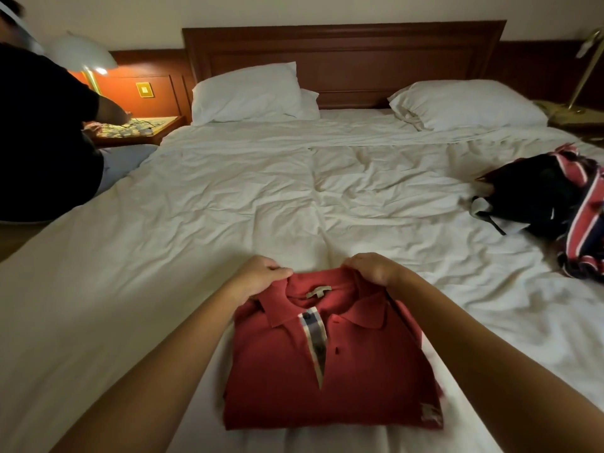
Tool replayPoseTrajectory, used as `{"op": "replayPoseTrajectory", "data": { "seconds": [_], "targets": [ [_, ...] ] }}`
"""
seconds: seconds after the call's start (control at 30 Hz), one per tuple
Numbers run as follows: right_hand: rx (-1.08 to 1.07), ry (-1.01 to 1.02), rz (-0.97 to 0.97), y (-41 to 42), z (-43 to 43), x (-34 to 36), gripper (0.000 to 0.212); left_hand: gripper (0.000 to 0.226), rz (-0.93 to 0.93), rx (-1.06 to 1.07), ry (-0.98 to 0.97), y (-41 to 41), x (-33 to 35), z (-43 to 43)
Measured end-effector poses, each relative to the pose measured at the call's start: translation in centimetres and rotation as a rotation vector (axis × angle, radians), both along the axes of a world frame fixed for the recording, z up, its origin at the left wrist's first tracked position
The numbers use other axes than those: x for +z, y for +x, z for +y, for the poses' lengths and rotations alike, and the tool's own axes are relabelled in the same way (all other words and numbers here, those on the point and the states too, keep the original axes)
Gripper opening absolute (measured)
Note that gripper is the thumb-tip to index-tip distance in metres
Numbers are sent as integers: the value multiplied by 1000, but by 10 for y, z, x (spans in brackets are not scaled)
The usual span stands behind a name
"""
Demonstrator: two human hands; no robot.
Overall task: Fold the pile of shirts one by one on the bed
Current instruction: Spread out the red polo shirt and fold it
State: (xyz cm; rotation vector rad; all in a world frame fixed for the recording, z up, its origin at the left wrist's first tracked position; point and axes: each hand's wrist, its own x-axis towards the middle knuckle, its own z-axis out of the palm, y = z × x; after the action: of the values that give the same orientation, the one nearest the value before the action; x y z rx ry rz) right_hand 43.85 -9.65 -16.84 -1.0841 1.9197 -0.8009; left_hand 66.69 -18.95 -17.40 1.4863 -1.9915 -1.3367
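A red polo shirt (pixel 333 364) lies folded into a rectangle, collar up, on the white bed (pixel 228 207) right in front of me. My left hand (pixel 258 276) grips its top left shoulder edge next to the collar. My right hand (pixel 376 269) grips the top right shoulder edge. A pile of unfolded shirts (pixel 555 207), black and red-striped, lies at the bed's right side.
Two white pillows (pixel 248 93) (pixel 467 104) rest against the dark wooden headboard (pixel 343 57). Another person in black (pixel 39 135) sits at the bed's left edge, reaching to a nightstand (pixel 137 129) under a lit lamp (pixel 88 60). A brass lamp (pixel 585 70) stands at right.
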Motion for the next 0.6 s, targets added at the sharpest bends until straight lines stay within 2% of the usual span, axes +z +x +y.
{"op": "replayPoseTrajectory", "data": {
  "seconds": [0.07, 0.2, 0.27, 0.4, 0.47, 0.5, 0.53, 0.6],
  "targets": [
    [-17, -42, -25, -1, -3, 2, 27, 33, 52, 63, 81, -5, 1, -6],
    [-89, -143, -207, -6, -5, -1, 19, 33, 345, 205, 494, -9, 5, -15],
    [-117, -162, -308, -9, -4, -4, 19, 27, 424, 213, 575, -7, 5, -20],
    [-145, -178, -301, -10, -4, -7, 20, 25, 437, 154, 702, 4, 3, -22],
    [-173, -177, -341, -11, -5, -8, 23, 18, 407, 134, 652, 6, 0, -23],
    [-173, -178, -324, -10, -5, -9, 24, 12, 376, 125, 547, 5, -4, -23],
    [-160, -182, -245, -10, -5, -11, 23, 8, 316, 110, 380, 4, -8, -23],
    [-93, -194, 115, -10, -4, -14, 18, 16, 159, 43, 11, 3, -12, -22]
  ]
}}
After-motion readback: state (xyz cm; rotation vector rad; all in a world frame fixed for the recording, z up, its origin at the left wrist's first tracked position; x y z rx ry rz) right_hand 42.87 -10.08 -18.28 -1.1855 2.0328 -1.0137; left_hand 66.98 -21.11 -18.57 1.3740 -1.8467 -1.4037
